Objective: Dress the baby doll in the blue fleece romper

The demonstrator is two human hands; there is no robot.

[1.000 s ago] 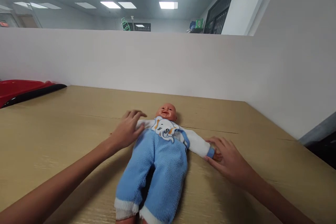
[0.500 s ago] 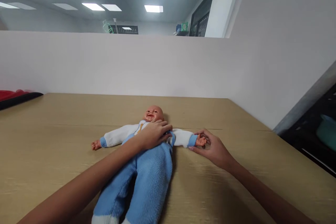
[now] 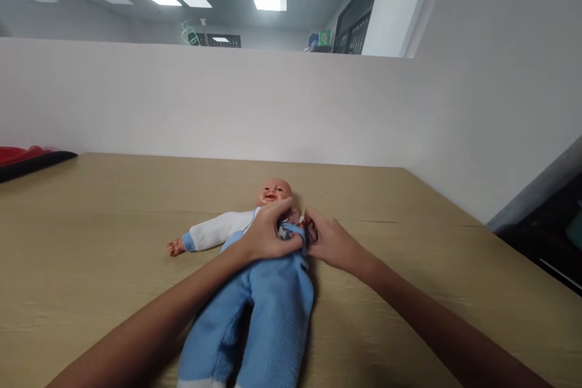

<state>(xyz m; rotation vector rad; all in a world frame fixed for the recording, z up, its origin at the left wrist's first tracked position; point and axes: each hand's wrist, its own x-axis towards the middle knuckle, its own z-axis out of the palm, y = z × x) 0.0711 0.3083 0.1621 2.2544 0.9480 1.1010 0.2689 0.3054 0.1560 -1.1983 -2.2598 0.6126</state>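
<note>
A baby doll (image 3: 276, 188) lies on its back on the wooden table (image 3: 118, 291), head toward the wall. It wears blue fleece overalls (image 3: 275, 297) over a white top with blue cuffs. My left hand (image 3: 266, 233) rests on its chest, thumb and fingers closed around the blue strap edge (image 3: 294, 229) at the armhole. Pressed up beside that edge, my right hand (image 3: 331, 239) grips the doll's arm on the right, bent in toward the chest and mostly hidden by my fingers. The doll's other arm (image 3: 213, 231) stretches out to the left, its small hand bare.
A low white partition wall (image 3: 204, 103) borders the table's back, and another wall (image 3: 491, 91) rises at the right. Something red with a black edge (image 3: 31, 160) sits at the far left. Dark shelving (image 3: 545, 230) shows at the lower right.
My right hand has moved left, bringing the doll's outstretched arm in to the overalls' armhole. My left hand has gone from lying flat on the chest to gripping the strap edge.
</note>
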